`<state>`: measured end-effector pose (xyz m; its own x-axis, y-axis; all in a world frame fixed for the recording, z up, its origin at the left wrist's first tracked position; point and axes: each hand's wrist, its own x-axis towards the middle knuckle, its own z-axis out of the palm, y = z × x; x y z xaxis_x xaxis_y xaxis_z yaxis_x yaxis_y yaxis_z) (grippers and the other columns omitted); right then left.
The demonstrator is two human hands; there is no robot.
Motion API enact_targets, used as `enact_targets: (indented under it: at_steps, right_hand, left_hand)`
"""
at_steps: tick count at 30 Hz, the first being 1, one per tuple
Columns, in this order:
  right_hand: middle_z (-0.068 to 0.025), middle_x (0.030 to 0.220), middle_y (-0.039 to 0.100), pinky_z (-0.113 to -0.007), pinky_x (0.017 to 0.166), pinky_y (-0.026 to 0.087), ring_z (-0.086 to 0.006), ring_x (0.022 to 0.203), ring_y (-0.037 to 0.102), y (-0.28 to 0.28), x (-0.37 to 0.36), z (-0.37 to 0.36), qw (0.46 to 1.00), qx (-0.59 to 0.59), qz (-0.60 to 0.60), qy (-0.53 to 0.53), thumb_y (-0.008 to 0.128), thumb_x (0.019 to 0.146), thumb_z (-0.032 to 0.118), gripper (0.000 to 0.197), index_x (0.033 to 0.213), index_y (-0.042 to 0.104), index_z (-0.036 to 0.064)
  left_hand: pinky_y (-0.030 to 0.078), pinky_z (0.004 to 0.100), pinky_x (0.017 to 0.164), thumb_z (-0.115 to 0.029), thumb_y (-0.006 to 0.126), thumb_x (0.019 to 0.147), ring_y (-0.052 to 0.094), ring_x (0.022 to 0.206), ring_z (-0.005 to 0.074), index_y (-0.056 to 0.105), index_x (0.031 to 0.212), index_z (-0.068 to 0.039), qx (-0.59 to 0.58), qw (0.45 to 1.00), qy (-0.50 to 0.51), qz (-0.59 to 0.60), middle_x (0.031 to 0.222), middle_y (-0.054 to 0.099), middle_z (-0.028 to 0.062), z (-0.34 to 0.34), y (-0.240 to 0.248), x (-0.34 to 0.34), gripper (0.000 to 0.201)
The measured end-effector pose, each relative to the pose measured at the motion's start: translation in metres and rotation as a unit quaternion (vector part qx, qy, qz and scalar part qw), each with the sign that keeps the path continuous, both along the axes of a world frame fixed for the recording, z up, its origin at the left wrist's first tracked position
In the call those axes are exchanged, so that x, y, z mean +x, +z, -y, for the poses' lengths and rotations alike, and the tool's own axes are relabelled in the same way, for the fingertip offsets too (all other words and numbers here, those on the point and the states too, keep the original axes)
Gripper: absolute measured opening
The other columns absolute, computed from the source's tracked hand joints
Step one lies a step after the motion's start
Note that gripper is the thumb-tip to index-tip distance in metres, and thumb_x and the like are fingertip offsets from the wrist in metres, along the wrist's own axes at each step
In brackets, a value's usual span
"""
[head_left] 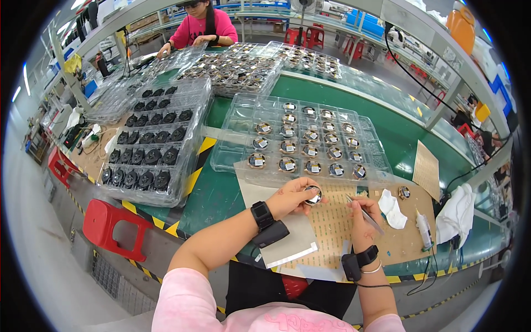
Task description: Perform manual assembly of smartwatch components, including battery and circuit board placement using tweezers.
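Between the thumb and fingers of my left hand (296, 193) is a small round watch module (313, 195), silvery with a dark rim. My right hand (362, 221) grips a pair of metal tweezers (374, 223) like a pen, tips pointing toward the module but apart from it. Beneath both hands lies a yellowish sheet of adhesive pieces (334, 224), partly covered by the hands. Just beyond them, a clear plastic tray (227, 157) carries several similar round modules in its compartments. Another single module (404, 192) rests on brown board right of my right hand.
Stacked trays of black watch cases (146, 155) stand at the left. White cloths (391, 210) and a glue syringe (424, 229) with a cable lie at the right. A red stool (113, 229) is beside the table. Across the bench, a person in pink (202, 27) handles trays.
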<state>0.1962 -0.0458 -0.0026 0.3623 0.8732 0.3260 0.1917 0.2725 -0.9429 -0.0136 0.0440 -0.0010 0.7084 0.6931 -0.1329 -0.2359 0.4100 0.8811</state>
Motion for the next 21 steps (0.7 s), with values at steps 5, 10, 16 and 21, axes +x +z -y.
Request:
enact_targets:
  at_steps: [5, 10, 16, 21]
  right_hand:
    - [-0.0083, 0.095, 0.063, -0.022, 0.063, 0.048, -0.0126, 0.079, 0.062, 0.004, -0.004, 0.001, 1.000, -0.019, 0.016, 0.014, 0.061, 0.088, 0.009, 0.009, 0.090, 0.054, 0.0022]
    - [-0.0080, 0.095, 0.062, -0.021, 0.064, 0.047, -0.0123, 0.079, 0.062, 0.003, -0.003, -0.002, 0.999, -0.018, 0.018, 0.022, 0.060, 0.088, 0.008, 0.009, 0.091, 0.054, 0.0020]
    - [-0.0089, 0.096, 0.063, -0.021, 0.064, 0.046, -0.0118, 0.079, 0.062, -0.008, 0.004, -0.005, 0.999, -0.008, 0.012, 0.040, 0.061, 0.087, 0.005, 0.010, 0.093, 0.054, 0.0017]
    - [-0.0105, 0.099, 0.063, -0.022, 0.066, 0.047, -0.0127, 0.081, 0.062, -0.005, 0.003, -0.007, 0.999, -0.008, 0.009, 0.038, 0.062, 0.087, 0.005, 0.011, 0.093, 0.054, 0.0012]
  left_hand:
    - [0.039, 0.0145, 0.044, -0.013, 0.055, 0.092, 0.057, 0.054, 0.0052, 0.048, 0.111, -0.007, 0.012, 1.000, 0.014, -0.009, 0.105, 0.066, 0.0149, 0.001, -0.001, -0.001, 0.021]
    - [0.039, 0.0142, 0.045, -0.008, 0.056, 0.090, 0.057, 0.054, 0.0049, 0.049, 0.116, -0.006, 0.015, 1.000, 0.010, 0.015, 0.105, 0.066, 0.0146, 0.000, 0.003, 0.002, 0.027]
    - [0.038, 0.0145, 0.046, -0.009, 0.057, 0.089, 0.056, 0.053, 0.0045, 0.050, 0.120, -0.007, 0.079, 0.996, -0.002, -0.039, 0.104, 0.066, 0.0141, 0.003, 0.015, -0.002, 0.032]
    - [0.038, 0.0153, 0.049, -0.010, 0.055, 0.090, 0.057, 0.059, 0.0045, 0.049, 0.122, -0.007, 0.099, 0.993, 0.018, -0.055, 0.108, 0.065, 0.0132, 0.003, 0.011, 0.003, 0.033]
